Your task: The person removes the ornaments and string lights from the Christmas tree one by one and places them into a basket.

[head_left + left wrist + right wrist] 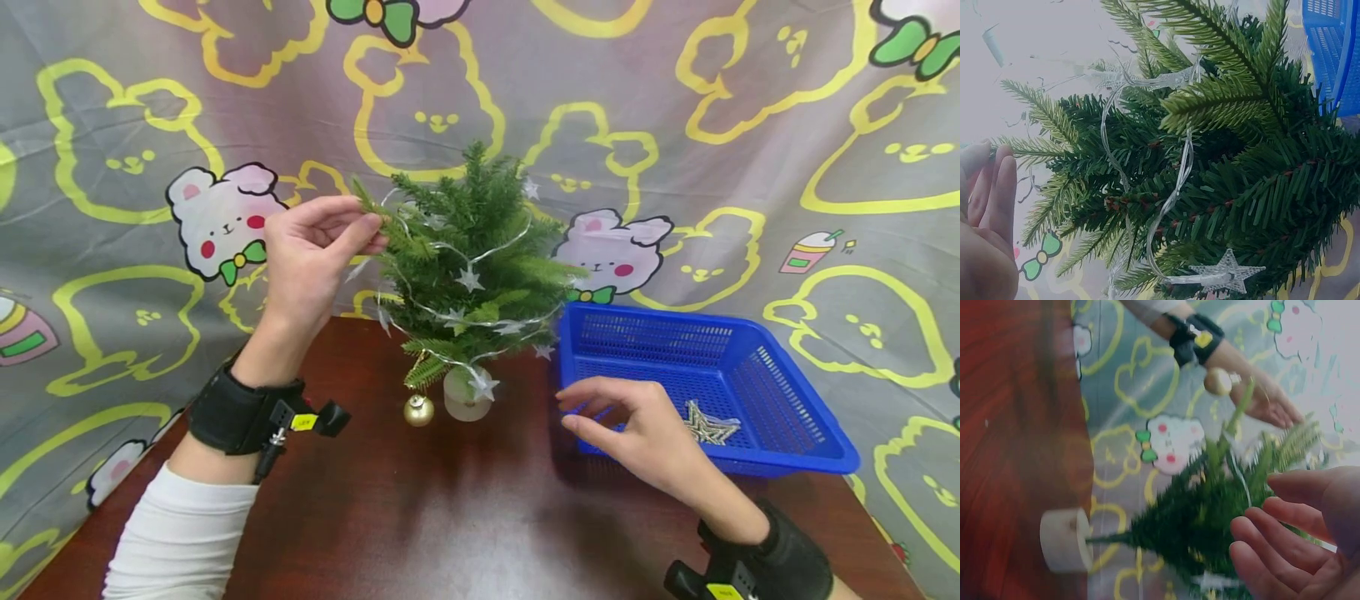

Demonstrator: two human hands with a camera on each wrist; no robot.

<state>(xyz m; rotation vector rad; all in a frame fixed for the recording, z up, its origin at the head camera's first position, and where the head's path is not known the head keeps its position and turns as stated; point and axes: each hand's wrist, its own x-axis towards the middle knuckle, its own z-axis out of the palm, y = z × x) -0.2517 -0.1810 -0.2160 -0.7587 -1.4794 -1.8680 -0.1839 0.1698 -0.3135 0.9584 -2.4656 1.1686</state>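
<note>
A small artificial Christmas tree [480, 225] stands on the table in a pale round base [467, 400]. Clear wire with star lights [470, 277] winds around its branches. At the upper left of the tree, my left hand [307, 262] pinches a branch tip between thumb and fingers; the left wrist view shows the branch [1035, 150] at the fingertips. My right hand [645, 425] hovers in front of the blue basket [787, 358], fingers loosely bent and holding nothing. A gold ball ornament [418, 410] hangs from a low left branch, beside the base.
Inside the basket, right of the tree, lies a gold glitter star [708, 423]. The dark reddish table [360, 517] spreads in front of the tree. A patterned cloth [420, 100] with cartoon animals hangs close behind and at both sides.
</note>
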